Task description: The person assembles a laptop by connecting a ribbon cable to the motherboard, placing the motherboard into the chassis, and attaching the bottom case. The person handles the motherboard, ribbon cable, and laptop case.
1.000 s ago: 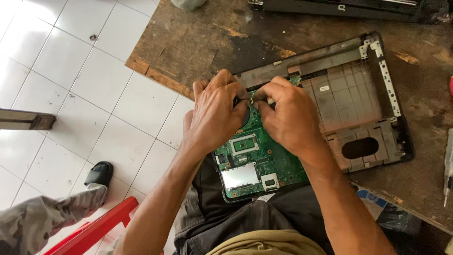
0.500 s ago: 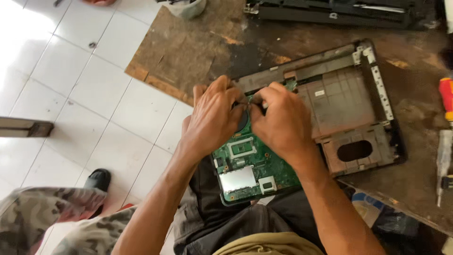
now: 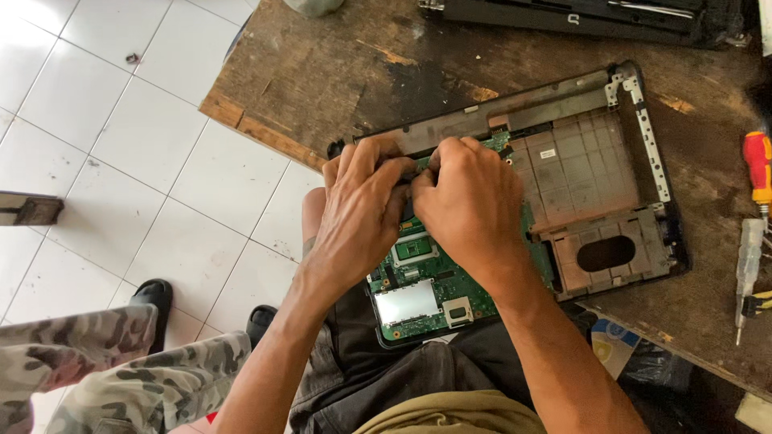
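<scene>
- Fingertips of left hand (image 3: 366,213) and right hand (image 3: 470,205) met, curled and pinched together over a small dark part at the top edge of the green circuit board (image 3: 430,293); part itself too hidden to identify, clamped or merely pressed not clear.
- Seated inside an opened laptop base (image 3: 599,173), grey-brown plastic shell, board filling its left half, silver rectangular shield (image 3: 406,303) near the board's lower edge.
- Right half of the shell bare: ribbed tray with a small pale rectangular label (image 3: 548,153) near its top, and below it a compartment with an oval cut-out (image 3: 605,253), nothing in it.
- Shell rested on a worn wooden table (image 3: 322,72), lower end overhanging the edge above the lap.
- Second dark laptop part (image 3: 579,16) lay along the table's far edge.
- Red-and-yellow screwdriver (image 3: 757,165) and a clear-handled one (image 3: 748,265) lay at the right, well apart from the hands.
- Blue-and-yellow package (image 3: 611,345) sat under the table edge, lower right.
- Another person's camouflage trouser legs (image 3: 104,362) and black shoes (image 3: 153,293) stood on the white tiled floor (image 3: 145,145) at the left.
</scene>
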